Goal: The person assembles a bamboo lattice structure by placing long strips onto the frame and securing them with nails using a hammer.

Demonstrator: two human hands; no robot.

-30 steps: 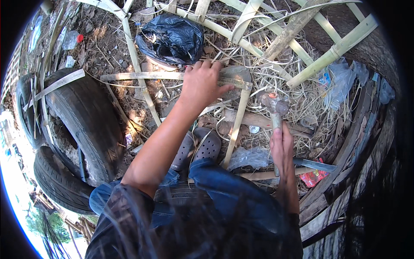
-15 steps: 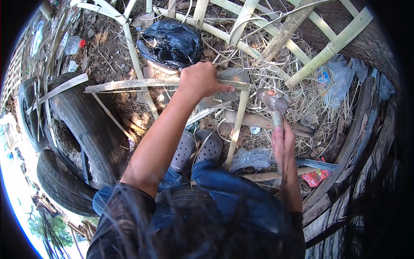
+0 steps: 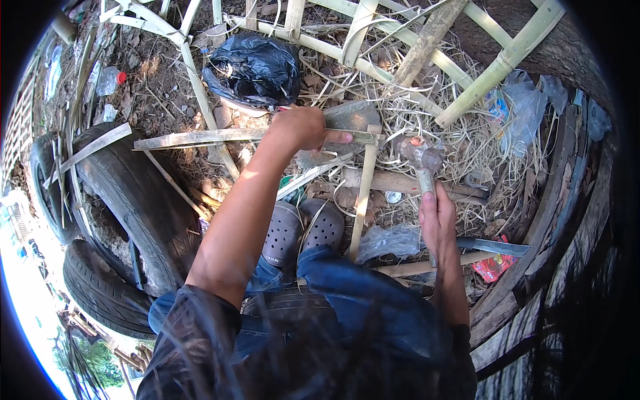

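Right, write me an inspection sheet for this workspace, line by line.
Surface: bare soil, with pale bamboo shavings strewn at right
Work things: bamboo strip, its right end appearing to meet a second strip; hammer
Clutter: black plastic bag, red-capped plastic bottle, clear plastic bag; knife lying with its blade exposed near the right wrist
Hands: left hand grips the bamboo strip; right hand grips the hammer's handle
Cables: nothing seen
Surroundings: tyres at left, bamboo lattice ahead

Pale lettering on left grey clog, markings on red packet too small to read
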